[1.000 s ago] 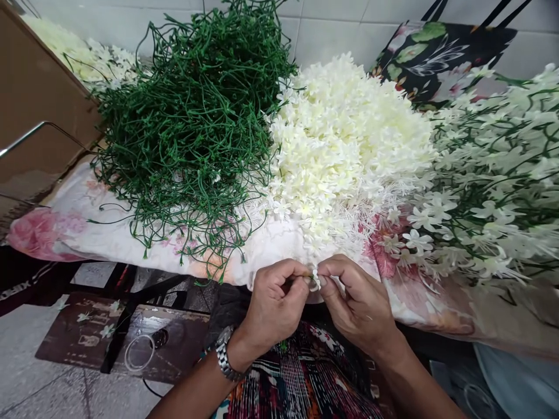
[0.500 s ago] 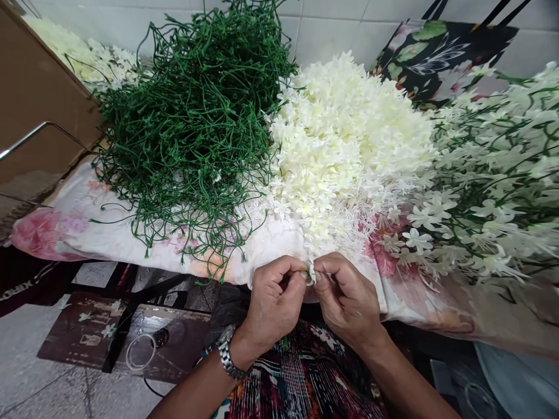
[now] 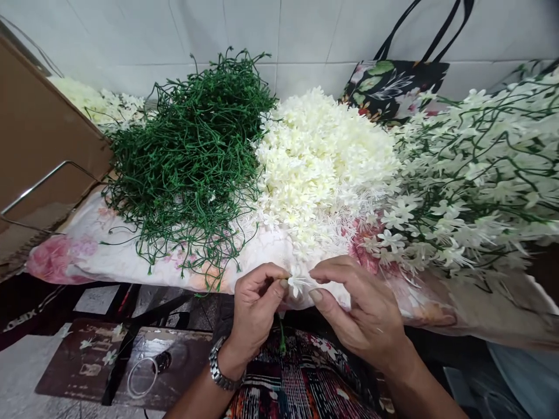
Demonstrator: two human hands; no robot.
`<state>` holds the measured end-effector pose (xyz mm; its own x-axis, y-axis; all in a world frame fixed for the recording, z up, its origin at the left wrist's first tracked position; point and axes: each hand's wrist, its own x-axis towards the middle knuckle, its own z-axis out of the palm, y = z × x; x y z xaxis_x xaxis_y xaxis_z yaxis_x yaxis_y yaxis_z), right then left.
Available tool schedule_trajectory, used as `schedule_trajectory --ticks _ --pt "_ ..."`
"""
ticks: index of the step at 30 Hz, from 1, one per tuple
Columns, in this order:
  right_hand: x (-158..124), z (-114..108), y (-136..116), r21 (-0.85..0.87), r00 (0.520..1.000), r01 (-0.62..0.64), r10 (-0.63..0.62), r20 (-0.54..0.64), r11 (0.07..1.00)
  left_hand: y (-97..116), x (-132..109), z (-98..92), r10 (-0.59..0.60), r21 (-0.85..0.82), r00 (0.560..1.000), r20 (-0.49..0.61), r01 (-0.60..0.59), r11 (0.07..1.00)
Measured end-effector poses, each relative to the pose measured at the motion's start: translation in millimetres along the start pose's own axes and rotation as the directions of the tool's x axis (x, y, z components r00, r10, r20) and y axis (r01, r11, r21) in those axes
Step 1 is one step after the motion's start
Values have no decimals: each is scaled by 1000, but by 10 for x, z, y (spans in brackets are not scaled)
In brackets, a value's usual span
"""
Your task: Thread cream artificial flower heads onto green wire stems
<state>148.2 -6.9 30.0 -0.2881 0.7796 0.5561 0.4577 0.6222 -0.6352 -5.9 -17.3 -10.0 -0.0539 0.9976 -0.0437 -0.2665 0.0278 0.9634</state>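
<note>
My left hand (image 3: 257, 305) pinches a white artificial flower (image 3: 297, 283) at its base, between thumb and forefinger. Below that hand a green plastic stem (image 3: 282, 336) hangs down, its upper part hidden by the fingers. Just right of the petals, my right hand (image 3: 364, 308) has its thumb and forefinger apart and holds nothing visible. Beyond the hands lies a heap of loose white blossoms (image 3: 323, 157), with thin white stamen pieces (image 3: 367, 203) along its near edge. To its left is a tangled pile of green stems (image 3: 187, 145).
Many assembled white flowers on stems (image 3: 476, 174) spread along the right side. A flowered cloth (image 3: 100, 250) covers the work surface. A cardboard box (image 3: 48, 110) stands left, and a floral bag (image 3: 393, 87) leans on the tiled wall. A brown stool (image 3: 174, 349) sits below.
My right hand has come away from the flower and opened, moving right. The flower now shows its spread petals in my left hand. The camera view has tilted up slightly.
</note>
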Motion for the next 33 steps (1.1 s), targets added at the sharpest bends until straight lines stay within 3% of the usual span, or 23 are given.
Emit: schedule_trajectory --ticks 6,10,15,26,33 --pt "11 67 -39 25 998 -13 12 64 1000 17 -18 17 228 217 973 27 -228 949" --pt "-10 45 -14 71 994 -81 76 72 994 65 -11 47 368 357 929 37 -357 863" --pt "-35 23 61 221 982 -179 163 91 959 60 24 43 499 475 855 138 -500 724" --pt "-2 138 91 105 981 -187 179 80 977 35 41 38 538 546 823 184 -540 640" --pt "28 232 137 -19 994 -95 96 45 995 22 93 55 506 573 847 165 -500 649"
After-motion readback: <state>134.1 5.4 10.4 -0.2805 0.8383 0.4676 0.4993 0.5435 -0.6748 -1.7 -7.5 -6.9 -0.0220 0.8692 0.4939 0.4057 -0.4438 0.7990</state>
